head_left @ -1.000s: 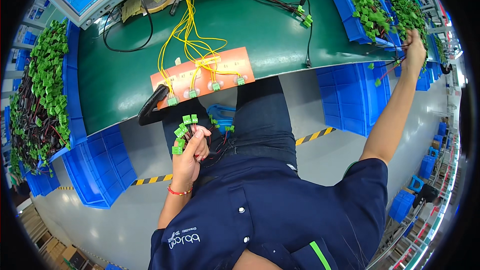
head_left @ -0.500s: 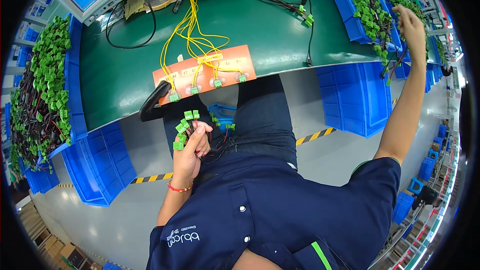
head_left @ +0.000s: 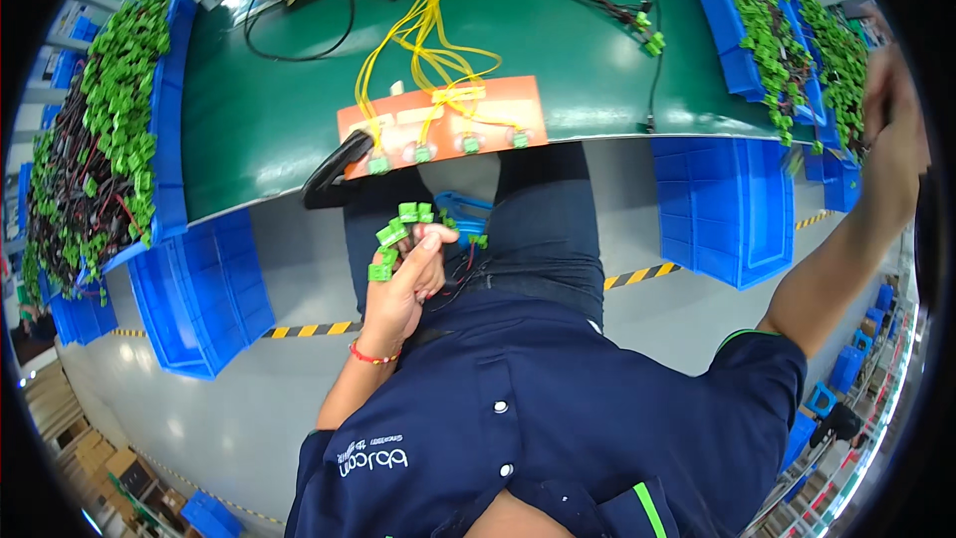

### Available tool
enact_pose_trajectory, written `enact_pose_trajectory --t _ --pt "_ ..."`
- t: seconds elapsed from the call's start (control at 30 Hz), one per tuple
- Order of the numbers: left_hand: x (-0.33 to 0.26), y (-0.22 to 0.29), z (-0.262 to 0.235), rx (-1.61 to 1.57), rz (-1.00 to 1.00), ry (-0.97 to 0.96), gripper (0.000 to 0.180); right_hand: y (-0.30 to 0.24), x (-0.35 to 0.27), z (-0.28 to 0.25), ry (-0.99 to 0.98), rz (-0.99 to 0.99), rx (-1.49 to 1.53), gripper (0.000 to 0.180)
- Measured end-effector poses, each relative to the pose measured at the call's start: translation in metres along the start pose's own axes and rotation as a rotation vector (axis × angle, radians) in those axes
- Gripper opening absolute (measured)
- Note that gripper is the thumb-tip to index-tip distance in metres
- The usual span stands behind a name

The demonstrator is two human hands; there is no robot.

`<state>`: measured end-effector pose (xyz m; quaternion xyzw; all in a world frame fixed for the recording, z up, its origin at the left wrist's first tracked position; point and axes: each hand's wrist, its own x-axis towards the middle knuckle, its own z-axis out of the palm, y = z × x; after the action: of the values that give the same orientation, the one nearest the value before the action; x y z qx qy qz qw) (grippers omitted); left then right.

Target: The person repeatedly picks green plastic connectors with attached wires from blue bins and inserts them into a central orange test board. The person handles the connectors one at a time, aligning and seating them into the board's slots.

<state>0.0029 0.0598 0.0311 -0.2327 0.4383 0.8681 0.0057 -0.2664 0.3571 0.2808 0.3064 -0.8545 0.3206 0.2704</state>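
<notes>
My left hand (head_left: 403, 289) is raised in front of my chest, shut on a bunch of green connectors (head_left: 396, 234) with dark wires hanging from them. My right hand (head_left: 889, 115) is stretched far out to the right, at the blue bins of green connectors (head_left: 772, 25); its fingers blur at the picture's rim, and I cannot tell whether it grips anything. On the green bench (head_left: 279, 110) in front of me lies an orange test board (head_left: 448, 125) with several green connectors plugged along its near edge and yellow wires (head_left: 428, 30) running up from it.
A long blue tray of green connectors and dark wires (head_left: 95, 139) fills the bench's left end. Blue crates (head_left: 199, 289) (head_left: 727, 204) hang under the bench on both sides of my legs. A black handle (head_left: 334, 164) sticks out at the bench edge. Yellow-black tape (head_left: 637, 274) marks the floor.
My right arm has swung further out and up to the right, along the bins. My left hand has kept its bunch of connectors in the same place.
</notes>
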Motion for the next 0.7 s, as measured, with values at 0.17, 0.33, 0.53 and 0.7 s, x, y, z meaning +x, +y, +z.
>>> enact_pose_trajectory --t 0.17,0.33,0.53,0.7 --pt "0.002 0.004 0.003 -0.043 0.050 0.058 0.023 -0.074 -0.127 0.125 -0.523 -0.235 0.247 0.018" --pt "0.007 0.011 0.003 -0.131 0.160 -0.045 0.039 -0.103 -0.195 0.189 -0.569 -0.232 0.300 0.020" --pt "0.012 0.013 0.004 -0.151 0.157 -0.092 0.042 -0.108 -0.226 0.223 -0.785 0.065 0.536 0.016" --pt "0.011 0.017 -0.005 -0.153 0.167 -0.065 0.041 -0.098 -0.233 0.232 -0.892 0.821 1.314 0.022"
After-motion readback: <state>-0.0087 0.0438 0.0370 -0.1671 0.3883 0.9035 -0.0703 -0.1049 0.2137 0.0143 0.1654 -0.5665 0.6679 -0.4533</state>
